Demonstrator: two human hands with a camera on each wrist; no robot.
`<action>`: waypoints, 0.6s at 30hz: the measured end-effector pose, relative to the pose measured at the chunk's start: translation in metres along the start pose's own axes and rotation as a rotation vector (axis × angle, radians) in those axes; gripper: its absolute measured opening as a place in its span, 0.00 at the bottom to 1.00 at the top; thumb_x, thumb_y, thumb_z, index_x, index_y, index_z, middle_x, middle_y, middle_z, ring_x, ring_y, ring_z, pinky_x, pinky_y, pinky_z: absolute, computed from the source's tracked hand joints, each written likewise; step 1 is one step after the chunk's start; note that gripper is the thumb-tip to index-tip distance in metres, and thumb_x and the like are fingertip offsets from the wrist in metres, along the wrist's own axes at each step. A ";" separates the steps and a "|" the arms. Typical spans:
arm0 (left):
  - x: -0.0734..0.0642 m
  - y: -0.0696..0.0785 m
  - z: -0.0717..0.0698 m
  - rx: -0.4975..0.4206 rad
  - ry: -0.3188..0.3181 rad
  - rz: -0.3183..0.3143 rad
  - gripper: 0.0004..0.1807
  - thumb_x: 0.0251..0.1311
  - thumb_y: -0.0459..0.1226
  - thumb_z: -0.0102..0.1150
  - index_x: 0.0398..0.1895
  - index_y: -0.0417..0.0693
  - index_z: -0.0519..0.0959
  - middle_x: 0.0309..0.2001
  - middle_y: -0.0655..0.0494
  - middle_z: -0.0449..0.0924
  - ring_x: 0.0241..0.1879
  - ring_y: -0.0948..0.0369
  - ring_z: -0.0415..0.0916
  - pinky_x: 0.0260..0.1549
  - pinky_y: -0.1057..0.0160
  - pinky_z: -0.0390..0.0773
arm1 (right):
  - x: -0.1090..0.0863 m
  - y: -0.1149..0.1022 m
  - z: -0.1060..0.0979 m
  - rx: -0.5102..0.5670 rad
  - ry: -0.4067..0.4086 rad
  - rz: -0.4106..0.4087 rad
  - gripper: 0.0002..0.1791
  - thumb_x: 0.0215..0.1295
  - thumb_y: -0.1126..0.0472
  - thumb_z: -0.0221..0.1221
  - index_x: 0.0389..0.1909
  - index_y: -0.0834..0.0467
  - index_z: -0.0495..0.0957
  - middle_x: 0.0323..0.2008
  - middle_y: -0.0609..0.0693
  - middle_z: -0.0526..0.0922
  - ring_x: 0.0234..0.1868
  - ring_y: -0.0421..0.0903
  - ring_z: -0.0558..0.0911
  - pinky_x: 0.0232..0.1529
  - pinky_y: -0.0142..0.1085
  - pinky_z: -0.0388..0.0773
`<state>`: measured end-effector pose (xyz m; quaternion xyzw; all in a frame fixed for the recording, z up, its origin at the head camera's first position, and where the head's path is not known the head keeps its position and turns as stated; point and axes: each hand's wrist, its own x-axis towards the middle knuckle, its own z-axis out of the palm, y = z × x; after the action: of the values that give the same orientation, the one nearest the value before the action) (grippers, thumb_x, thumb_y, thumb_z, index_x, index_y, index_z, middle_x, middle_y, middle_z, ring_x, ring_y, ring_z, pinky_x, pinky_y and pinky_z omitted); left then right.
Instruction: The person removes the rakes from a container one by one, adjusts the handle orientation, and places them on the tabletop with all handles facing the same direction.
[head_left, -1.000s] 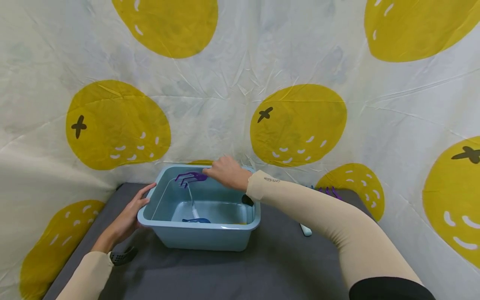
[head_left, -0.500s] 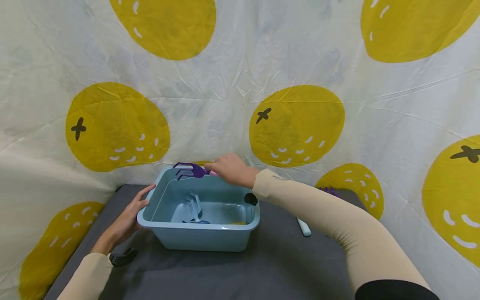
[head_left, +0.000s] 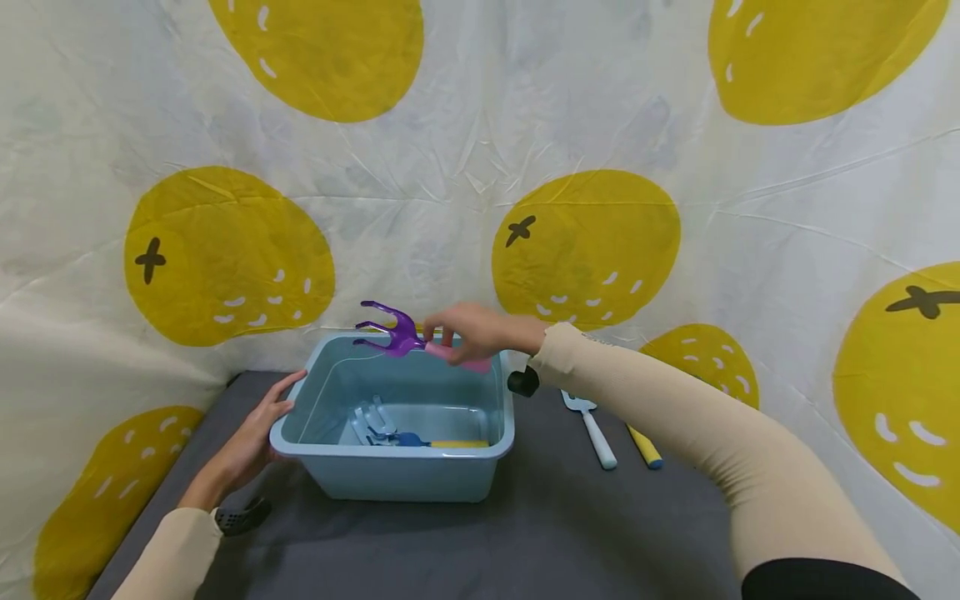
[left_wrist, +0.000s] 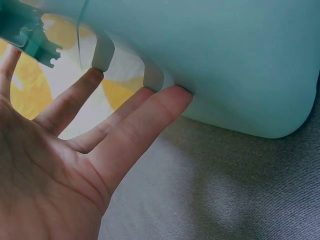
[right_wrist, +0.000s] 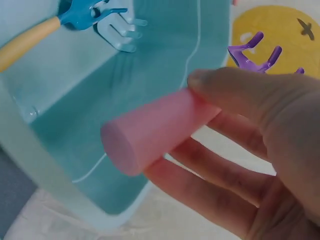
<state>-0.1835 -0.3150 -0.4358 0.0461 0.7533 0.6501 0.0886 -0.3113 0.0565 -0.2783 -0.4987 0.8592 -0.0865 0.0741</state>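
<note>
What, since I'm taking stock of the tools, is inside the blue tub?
The tub holds a yellow-handled blue tool and a pale blue fork. In the head view, its near wall hides anything that might lie close behind it.

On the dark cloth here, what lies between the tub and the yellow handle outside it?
A pale-handled tool lies on the dark cloth between the tub and the yellow handle, as the head view shows.
</note>
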 end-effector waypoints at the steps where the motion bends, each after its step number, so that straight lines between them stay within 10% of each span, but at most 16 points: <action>1: 0.000 0.000 0.000 0.001 -0.002 0.001 0.32 0.81 0.52 0.37 0.83 0.71 0.44 0.80 0.41 0.33 0.66 0.28 0.57 0.44 0.33 0.80 | -0.003 0.002 -0.002 0.031 -0.005 -0.004 0.21 0.64 0.60 0.70 0.58 0.55 0.80 0.46 0.51 0.87 0.47 0.48 0.84 0.41 0.34 0.82; 18: -0.001 0.001 0.000 0.007 0.000 0.002 0.32 0.81 0.53 0.37 0.83 0.72 0.44 0.80 0.41 0.33 0.65 0.30 0.59 0.43 0.33 0.80 | -0.069 0.034 -0.012 0.401 0.024 0.211 0.24 0.62 0.64 0.71 0.59 0.55 0.79 0.44 0.55 0.86 0.33 0.48 0.88 0.27 0.43 0.85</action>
<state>-0.1823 -0.3148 -0.4348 0.0473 0.7553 0.6477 0.0877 -0.3086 0.1339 -0.2714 -0.3805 0.8730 -0.2534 0.1703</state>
